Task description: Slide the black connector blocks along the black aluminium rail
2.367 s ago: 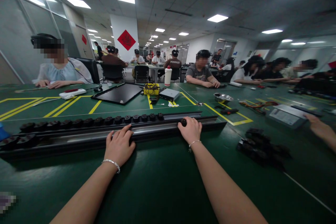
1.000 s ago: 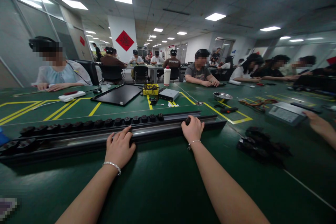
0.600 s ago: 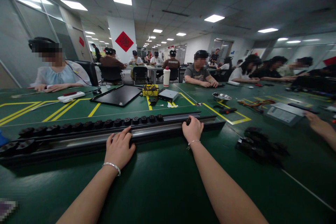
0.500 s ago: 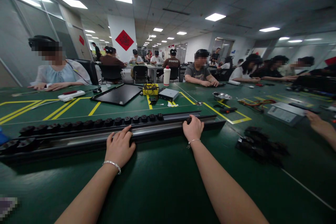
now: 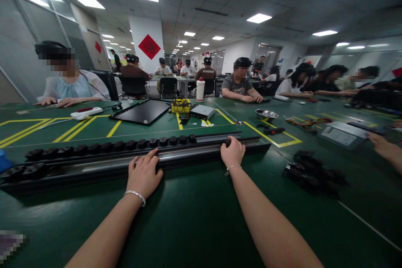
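Note:
A long black rail with a shiny metal channel (image 5: 185,153) lies across the green table in front of me. My left hand (image 5: 143,174) rests on its middle, palm down and fingers stretched over the channel. Near the rail's right end, my right hand (image 5: 233,153) has its fingers closed round a small black knobbed part (image 5: 227,143), mostly hidden by the hand. More black knobbed parts (image 5: 119,146) line a second rail just behind. Two further black parts (image 5: 35,170) sit at the near rail's left end.
Loose black parts (image 5: 314,173) are heaped to the right. Beyond them are a grey metal box (image 5: 342,135) and another person's hand (image 5: 385,146). Farther back are a dark flat panel (image 5: 143,112), a yellow box (image 5: 181,105), a metal bowl (image 5: 266,114) and a bottle (image 5: 200,91).
Both hands keep their places on the rail, with the right still round the black part. The whole view has shifted very slightly.

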Demonstrator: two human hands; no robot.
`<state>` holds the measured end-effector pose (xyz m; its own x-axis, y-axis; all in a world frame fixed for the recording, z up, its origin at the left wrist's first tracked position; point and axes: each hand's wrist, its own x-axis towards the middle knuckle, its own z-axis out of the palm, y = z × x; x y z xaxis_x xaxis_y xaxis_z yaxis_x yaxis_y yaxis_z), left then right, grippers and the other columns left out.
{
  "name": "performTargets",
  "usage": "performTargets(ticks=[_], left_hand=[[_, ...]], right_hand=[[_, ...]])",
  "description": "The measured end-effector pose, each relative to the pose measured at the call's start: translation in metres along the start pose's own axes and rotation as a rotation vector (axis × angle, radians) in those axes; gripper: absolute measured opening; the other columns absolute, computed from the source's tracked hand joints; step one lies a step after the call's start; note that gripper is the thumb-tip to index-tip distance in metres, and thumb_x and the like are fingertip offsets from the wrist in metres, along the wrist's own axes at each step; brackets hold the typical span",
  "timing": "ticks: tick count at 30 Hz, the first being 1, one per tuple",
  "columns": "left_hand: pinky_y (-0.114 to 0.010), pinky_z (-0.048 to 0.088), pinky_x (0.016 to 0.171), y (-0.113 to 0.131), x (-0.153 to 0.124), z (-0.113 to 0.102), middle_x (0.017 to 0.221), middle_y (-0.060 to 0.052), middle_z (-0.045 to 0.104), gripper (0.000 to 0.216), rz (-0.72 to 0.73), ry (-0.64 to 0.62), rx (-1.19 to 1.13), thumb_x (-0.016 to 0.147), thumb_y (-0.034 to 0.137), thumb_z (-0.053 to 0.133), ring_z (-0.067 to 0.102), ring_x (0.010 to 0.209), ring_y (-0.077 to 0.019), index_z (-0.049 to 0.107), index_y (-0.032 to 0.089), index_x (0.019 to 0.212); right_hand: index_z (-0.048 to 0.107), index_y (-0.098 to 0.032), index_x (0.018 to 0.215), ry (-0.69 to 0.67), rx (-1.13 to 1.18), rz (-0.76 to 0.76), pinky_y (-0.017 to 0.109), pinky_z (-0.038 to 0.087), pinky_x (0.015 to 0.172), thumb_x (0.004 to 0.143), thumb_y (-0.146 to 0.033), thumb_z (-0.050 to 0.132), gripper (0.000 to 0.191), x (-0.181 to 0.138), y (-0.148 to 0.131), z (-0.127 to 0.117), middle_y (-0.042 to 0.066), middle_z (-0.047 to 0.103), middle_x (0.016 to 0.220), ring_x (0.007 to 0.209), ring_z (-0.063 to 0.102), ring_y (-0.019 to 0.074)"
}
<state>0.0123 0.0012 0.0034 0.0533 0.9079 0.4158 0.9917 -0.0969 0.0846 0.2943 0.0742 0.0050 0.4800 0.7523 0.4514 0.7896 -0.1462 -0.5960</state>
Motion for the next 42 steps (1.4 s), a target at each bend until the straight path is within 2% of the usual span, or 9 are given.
performTargets(ticks=[8, 15, 24, 30, 42], left_hand=[[-0.043, 0.020, 0.103, 0.0001, 0.0000, 0.0010, 0.136, 0.001, 0.046, 0.024, -0.004, 0.004, 0.009, 0.074, 0.028, 0.043, 0.049, 0.110, -0.0215, 0.058, 0.026, 0.093], [-0.044, 0.021, 0.102, -0.0014, 0.0003, 0.0018, 0.135, 0.001, 0.046, 0.021, 0.007, 0.009, 0.021, 0.075, 0.029, 0.042, 0.050, 0.109, -0.0212, 0.056, 0.025, 0.091], [-0.045, 0.023, 0.101, -0.0009, 0.0006, 0.0006, 0.136, 0.001, 0.046, 0.022, 0.002, -0.003, 0.009, 0.075, 0.029, 0.043, 0.050, 0.111, -0.0217, 0.056, 0.025, 0.092], [-0.044, 0.022, 0.101, -0.0006, 0.0005, 0.0006, 0.136, 0.001, 0.045, 0.022, -0.003, -0.007, 0.015, 0.074, 0.028, 0.043, 0.049, 0.111, -0.0215, 0.056, 0.025, 0.092], [-0.044, 0.023, 0.100, -0.0034, 0.0001, 0.0046, 0.135, 0.001, 0.047, 0.020, 0.012, 0.025, 0.018, 0.075, 0.030, 0.043, 0.050, 0.110, -0.0207, 0.054, 0.025, 0.091]], right_hand=[[0.053, -0.018, 0.110, 0.014, 0.020, 0.028, 0.049, 0.007, 0.106, 0.074, -0.022, 0.045, 0.037, 0.0000, 0.0013, -0.0006, 0.008, 0.058, 0.112, 0.115, 0.043, 0.0220], [0.054, -0.019, 0.109, 0.005, 0.039, 0.045, 0.052, 0.006, 0.105, 0.074, -0.022, 0.046, 0.036, 0.0000, 0.0022, 0.0006, 0.008, 0.057, 0.114, 0.116, 0.041, 0.0222], [0.052, -0.018, 0.114, 0.003, 0.039, 0.101, 0.055, 0.011, 0.104, 0.074, -0.026, 0.048, 0.041, 0.0031, 0.0065, -0.0035, 0.012, 0.052, 0.121, 0.122, 0.036, 0.0254], [0.052, -0.019, 0.113, 0.002, 0.041, 0.098, 0.055, 0.011, 0.104, 0.074, -0.025, 0.048, 0.040, 0.0042, 0.0068, -0.0027, 0.010, 0.054, 0.117, 0.121, 0.036, 0.0249], [0.052, -0.021, 0.113, 0.017, 0.054, 0.116, 0.053, 0.012, 0.105, 0.074, -0.024, 0.049, 0.039, 0.0060, 0.0092, -0.0016, 0.009, 0.052, 0.121, 0.120, 0.037, 0.0234]])
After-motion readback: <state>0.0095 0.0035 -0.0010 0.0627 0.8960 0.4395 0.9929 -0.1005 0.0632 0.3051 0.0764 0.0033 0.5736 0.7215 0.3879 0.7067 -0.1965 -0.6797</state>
